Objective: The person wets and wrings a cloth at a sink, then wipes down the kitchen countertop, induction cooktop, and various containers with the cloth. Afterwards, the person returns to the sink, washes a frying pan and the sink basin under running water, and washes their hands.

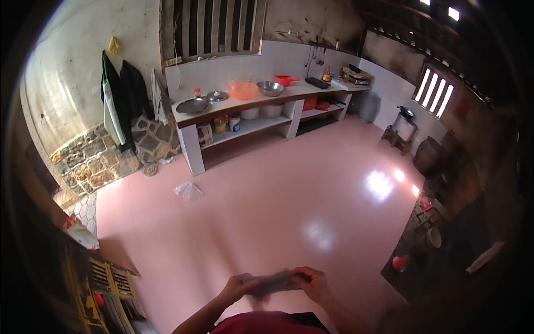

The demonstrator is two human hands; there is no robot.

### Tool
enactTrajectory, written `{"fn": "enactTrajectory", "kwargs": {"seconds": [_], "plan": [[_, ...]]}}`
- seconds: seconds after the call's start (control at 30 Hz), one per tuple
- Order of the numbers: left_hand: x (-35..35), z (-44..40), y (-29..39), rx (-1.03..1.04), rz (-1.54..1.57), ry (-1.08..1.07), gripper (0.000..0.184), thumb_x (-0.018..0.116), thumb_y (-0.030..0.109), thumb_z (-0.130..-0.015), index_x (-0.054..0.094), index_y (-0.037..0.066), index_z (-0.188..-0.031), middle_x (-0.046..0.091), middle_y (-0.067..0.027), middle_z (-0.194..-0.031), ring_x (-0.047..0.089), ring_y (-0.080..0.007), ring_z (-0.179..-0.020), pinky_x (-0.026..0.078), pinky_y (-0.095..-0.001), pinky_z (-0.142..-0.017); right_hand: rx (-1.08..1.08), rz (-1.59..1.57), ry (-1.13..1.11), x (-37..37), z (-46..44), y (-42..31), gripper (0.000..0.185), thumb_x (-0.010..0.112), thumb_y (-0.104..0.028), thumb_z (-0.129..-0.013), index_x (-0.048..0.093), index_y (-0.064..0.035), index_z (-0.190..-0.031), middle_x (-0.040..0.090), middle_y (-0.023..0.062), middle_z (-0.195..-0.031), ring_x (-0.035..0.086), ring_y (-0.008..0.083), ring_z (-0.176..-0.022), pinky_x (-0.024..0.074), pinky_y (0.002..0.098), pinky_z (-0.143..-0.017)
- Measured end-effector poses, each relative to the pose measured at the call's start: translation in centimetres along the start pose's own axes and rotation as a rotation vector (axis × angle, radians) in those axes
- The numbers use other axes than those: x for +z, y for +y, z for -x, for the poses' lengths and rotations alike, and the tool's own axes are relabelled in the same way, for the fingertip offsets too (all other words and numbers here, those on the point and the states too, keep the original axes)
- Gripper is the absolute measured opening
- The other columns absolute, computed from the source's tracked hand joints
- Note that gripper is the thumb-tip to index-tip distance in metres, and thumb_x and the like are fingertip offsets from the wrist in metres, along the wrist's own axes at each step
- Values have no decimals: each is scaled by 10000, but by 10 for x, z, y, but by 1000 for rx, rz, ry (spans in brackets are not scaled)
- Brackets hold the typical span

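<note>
Stretched between my two hands is a dark grey-brown piece (272, 283) that looks like cloth; blur hides its exact kind. My left hand (239, 288) pinches its left end, fingers closed. At the other end my right hand (312, 283) is also closed, thumb and fingers gripping the edge. Both hands are held in front of my body at the bottom of the view, above the pink floor (233, 234). Part of a dark red garment (267, 323) shows just below them.
A long counter (239, 104) along the far wall bears an orange basket (242, 90), a metal bowl (271, 88) and a red pan (283, 80). A plastic bag (189, 191) lies on the floor. Wooden furniture (111, 289) stands at left, a large pot (405, 127) at right.
</note>
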State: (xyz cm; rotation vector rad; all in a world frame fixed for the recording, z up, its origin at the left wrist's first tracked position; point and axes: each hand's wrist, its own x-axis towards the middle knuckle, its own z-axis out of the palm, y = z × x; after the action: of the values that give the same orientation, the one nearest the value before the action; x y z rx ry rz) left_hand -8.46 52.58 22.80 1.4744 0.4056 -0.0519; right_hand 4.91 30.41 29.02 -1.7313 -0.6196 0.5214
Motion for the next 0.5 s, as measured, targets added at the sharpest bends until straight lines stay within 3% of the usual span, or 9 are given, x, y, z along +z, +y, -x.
{"fn": "enactTrajectory", "kwargs": {"seconds": [0.13, 0.2, 0.3, 0.33, 0.43, 0.5], "plan": [[-22, -67, 20, 26, 379, 236, 267, 594, 206, -871, 603, -8, -1031, 639, -100, -955, 618, -195, -833, 506, -334, -717, -208, 24, -41, 0, -96, -18, 169, 666, -61, -829, 662, -45, -998, 685, 62, -872, 641, 122, -798, 517, 252, -740], [-47, -96, 14, -44, 645, 271, 299, 574, 252, -874, 582, 16, -1057, 623, -128, -1009, 621, -238, -876, 521, -374, -720, -159, -46, -176, 10, -140, -17, 187, 675, -73, -824, 657, -55, -1009, 685, 77, -890, 645, 129, -799, 515, 256, -737], [-88, -140, 18, -16, 918, 181, 311, 559, 238, -868, 552, 12, -1081, 627, -141, -1009, 634, -261, -871, 539, -386, -731, -307, -16, -340, 20, -221, -29, 210, 678, -101, -826, 647, -69, -1032, 686, 79, -915, 657, 147, -818, 521, 273, -744], [-97, -158, 28, 31, 947, 194, 333, 550, 236, -833, 546, 21, -1088, 610, -170, -1055, 619, -309, -943, 532, -434, -804, -340, 11, -394, 19, -250, -30, 213, 676, -106, -829, 644, -70, -1036, 686, 78, -921, 659, 151, -823, 523, 277, -747], [-131, -223, 58, 79, 1230, 293, 365, 503, 115, -758, 542, 50, -1115, 552, -199, -1192, 531, -384, -1115, 456, -527, -942, -161, 51, -457, 0, -344, -19, 297, 671, -166, -836, 605, -68, -1108, 658, 102, -1038, 662, 167, -861, 525, 286, -765], [-169, -274, 61, 41, 1289, 290, 376, 491, 106, -780, 541, 70, -1152, 558, -178, -1187, 544, -365, -1096, 464, -518, -929, -72, 84, -417, -24, -405, 21, 337, 672, -206, -839, 590, -66, -1135, 642, 108, -1079, 657, 172, -894, 522, 289, -777]]}}
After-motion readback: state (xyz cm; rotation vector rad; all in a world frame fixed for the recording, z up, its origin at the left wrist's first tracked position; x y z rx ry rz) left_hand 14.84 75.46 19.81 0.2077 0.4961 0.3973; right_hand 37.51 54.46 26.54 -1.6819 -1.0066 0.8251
